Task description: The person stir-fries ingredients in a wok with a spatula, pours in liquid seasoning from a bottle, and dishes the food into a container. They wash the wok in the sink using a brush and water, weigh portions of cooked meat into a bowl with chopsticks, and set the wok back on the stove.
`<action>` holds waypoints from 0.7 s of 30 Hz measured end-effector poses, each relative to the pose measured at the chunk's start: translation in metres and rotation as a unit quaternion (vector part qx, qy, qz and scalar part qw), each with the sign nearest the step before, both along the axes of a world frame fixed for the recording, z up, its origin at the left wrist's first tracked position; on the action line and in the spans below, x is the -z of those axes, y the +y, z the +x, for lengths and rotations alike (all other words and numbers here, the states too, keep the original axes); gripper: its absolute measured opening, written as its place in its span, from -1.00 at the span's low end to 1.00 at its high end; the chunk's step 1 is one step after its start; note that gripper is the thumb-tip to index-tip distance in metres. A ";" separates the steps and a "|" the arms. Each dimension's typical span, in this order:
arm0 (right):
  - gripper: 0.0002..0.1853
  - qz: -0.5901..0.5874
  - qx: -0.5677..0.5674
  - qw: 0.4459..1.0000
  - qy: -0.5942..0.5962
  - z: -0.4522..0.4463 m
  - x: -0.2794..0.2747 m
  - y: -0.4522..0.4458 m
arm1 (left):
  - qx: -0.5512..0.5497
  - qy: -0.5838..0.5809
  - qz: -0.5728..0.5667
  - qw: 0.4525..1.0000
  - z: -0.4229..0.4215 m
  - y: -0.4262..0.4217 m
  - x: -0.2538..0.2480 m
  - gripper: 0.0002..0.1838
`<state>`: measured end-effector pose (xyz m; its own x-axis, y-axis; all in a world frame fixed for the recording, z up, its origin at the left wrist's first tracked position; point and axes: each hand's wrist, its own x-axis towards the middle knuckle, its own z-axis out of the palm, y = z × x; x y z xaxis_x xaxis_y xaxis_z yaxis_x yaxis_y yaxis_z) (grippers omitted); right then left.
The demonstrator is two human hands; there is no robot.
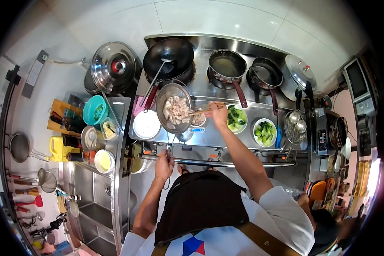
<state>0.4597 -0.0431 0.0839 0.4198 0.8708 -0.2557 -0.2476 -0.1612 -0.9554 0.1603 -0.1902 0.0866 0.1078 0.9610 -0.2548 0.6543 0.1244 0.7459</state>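
My left hand [164, 166] is closed round the long wire handle of a strainer [174, 89], which is held over the front of the stove counter. Pale, cooked-looking meat pieces [175, 112] lie in it. My right hand [219, 114] grips wooden chopsticks [196, 112], their tips reaching to the strainer's right side. Just right of the strainer, partly hidden under the chopsticks, a small bowl [199, 122] holds similar pieces. It stands on a kitchen scale [196, 130] with a lit blue display.
Two bowls of green vegetables [236, 119] [264, 133] stand to the right, a white round container [146, 124] to the left. Behind are a wok [168, 57] and two pans [227, 66] [266, 71] with handles pointing forward. A sink [94, 185] lies left; another person [324, 226] is at lower right.
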 end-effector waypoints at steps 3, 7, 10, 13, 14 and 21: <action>-0.74 -0.003 0.013 0.999 -0.046 0.002 0.005 0.000 | -0.005 -0.022 -0.019 1.000 0.002 -0.004 -0.014 -0.75; -0.75 0.008 0.032 0.996 -0.078 0.012 0.009 -0.003 | -0.010 -0.031 -0.007 0.999 -0.001 -0.007 0.013 -0.75; -0.76 0.015 0.040 0.995 -0.090 0.018 0.020 -0.004 | -0.021 -0.043 -0.008 0.999 0.000 -0.006 0.014 -0.77; -0.75 0.005 0.043 0.995 -0.087 0.020 0.020 -0.006 | -0.034 -0.058 -0.027 0.997 0.002 -0.003 -0.006 -0.80; -0.75 -0.002 0.044 0.995 -0.087 0.019 0.020 -0.007 | -0.040 -0.071 -0.030 0.996 0.001 -0.003 -0.008 -0.80; -0.73 -0.003 0.035 0.999 -0.030 0.025 0.021 -0.007 | -0.074 -0.163 -0.038 0.983 -0.005 -0.008 -0.012 -0.81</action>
<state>0.4842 -0.0499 0.0633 0.4937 0.8377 -0.2338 -0.2015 -0.1513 -0.9677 0.1551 -0.1984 0.0987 0.0566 0.9520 -0.3009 0.3518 0.2630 0.8984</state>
